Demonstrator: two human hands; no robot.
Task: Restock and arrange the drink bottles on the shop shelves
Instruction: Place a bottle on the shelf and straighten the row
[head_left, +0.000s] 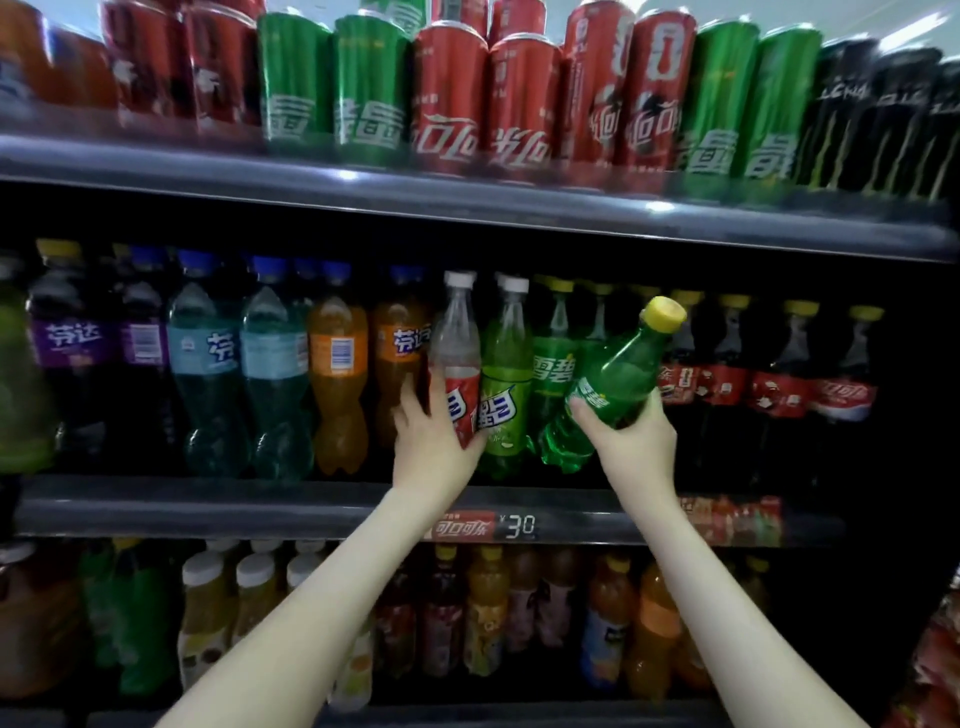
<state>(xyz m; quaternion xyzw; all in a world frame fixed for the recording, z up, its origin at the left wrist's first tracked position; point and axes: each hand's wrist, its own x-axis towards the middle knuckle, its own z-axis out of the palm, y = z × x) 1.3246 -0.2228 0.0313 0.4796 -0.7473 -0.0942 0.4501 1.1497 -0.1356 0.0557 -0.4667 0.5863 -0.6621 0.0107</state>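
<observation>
My right hand (631, 434) is the one that matters. Its fingers are curled round the lower body of a green Sprite bottle (610, 384), thumb across the label, gripping it firmly. The bottle lies tilted: base down and to the left, yellow cap (664, 313) up and to the right. Its long axis therefore slants away from the upright bottles behind it. Before it can stand I judge it must be swung upright, cap toward the left.

My left hand (431, 441) is just beside it on the left. It is wrapped round the lower part of a clear bottle with a red label (457, 353), which stands on the middle shelf (260, 506).

The held bottle's base hangs in front of the standing Sprite bottles (553, 374), so that row is where it belongs. A lime-green bottle with a white cap (506, 384) touches the clear one and bounds the row on the left. The cola bottles (727, 384) bound it on the right, right behind my knuckles. These crowd the way in, and a careless turn could knock one of them. I cannot tell whether there is a free place in the row, as the bottle I hold hides it.

Further left stand orange Fanta bottles (337, 374). A price tag (483, 526) sits on the shelf edge below my wrists. Above everything, a row of Coca-Cola and Sprite cans (447, 104) lines the upper shelf.
</observation>
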